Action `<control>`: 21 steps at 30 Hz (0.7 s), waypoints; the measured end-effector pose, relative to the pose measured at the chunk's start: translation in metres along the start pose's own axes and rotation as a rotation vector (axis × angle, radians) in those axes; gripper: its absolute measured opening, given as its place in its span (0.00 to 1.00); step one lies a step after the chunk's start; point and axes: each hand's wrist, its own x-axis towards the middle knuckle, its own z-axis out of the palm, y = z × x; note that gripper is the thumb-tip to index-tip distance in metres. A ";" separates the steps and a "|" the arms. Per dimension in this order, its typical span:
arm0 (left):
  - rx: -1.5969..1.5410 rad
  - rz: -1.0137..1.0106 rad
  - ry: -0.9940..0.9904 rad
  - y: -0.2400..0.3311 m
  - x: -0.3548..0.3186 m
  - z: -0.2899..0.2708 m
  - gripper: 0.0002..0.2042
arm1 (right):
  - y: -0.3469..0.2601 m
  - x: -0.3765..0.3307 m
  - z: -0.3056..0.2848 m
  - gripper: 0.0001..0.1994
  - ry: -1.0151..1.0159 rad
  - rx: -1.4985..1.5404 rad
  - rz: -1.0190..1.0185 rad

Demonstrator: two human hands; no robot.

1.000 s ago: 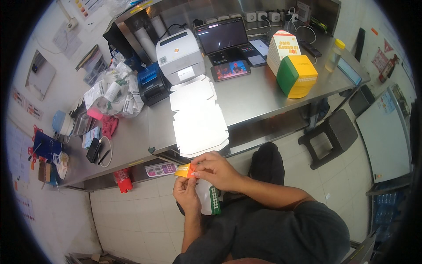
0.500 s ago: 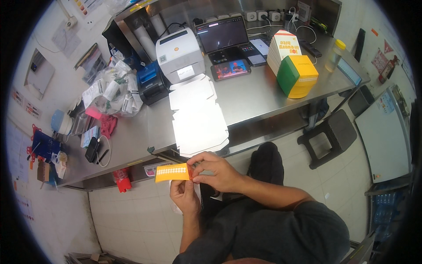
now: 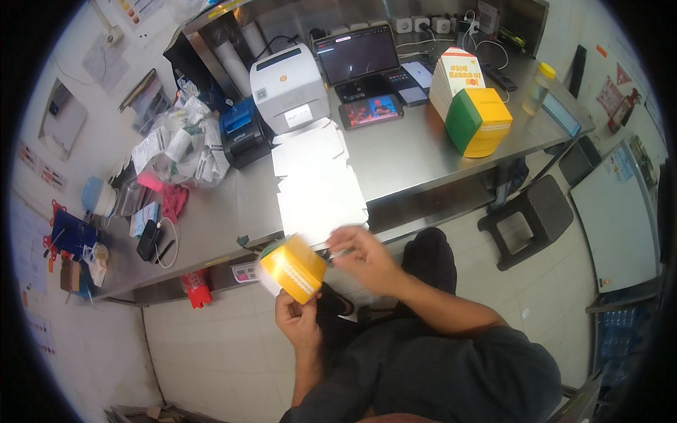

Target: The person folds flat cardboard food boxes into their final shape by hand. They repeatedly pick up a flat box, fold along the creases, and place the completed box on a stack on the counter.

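Note:
A small yellow carton (image 3: 297,271) with a row of white marks is held up by my left hand (image 3: 299,321), thumb and fingers pinching its lower edge. The carton is tilted and partly blurred; some green and white shows at its far left side. My right hand (image 3: 370,262) is just right of the carton and apart from it, its thumb and forefinger separated, its fingertips slightly blurred. Behind both hands, white flat carton blanks (image 3: 321,201) lie spread on the steel table, reaching over its front edge.
A white label printer (image 3: 290,88) and a black-and-blue printer (image 3: 243,134) stand behind the blanks. Nested yellow-green cartons (image 3: 479,123) sit at the right, near a yellow-capped bottle (image 3: 538,90). A phone (image 3: 371,111) lies before a laptop (image 3: 356,56). A dark stool (image 3: 529,222) stands right.
The carton has turned in my left hand and now shows a broader yellow face. My right hand has come off it and moved slightly up and to the right.

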 end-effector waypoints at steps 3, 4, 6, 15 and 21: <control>0.244 0.207 -0.161 0.002 0.006 -0.009 0.06 | -0.011 0.010 -0.028 0.24 0.201 0.216 0.206; 0.323 0.278 -0.233 0.003 0.009 -0.012 0.08 | -0.016 0.011 -0.036 0.22 0.239 0.305 0.270; 0.377 0.324 -0.386 0.003 0.011 -0.013 0.07 | -0.020 0.011 -0.043 0.20 0.185 0.172 0.255; 0.108 0.014 -0.025 -0.003 0.007 0.003 0.13 | 0.001 0.001 -0.030 0.17 0.088 0.002 0.218; -0.197 -0.408 -0.123 0.004 0.028 0.006 0.25 | 0.000 0.000 0.012 0.22 0.072 0.189 0.161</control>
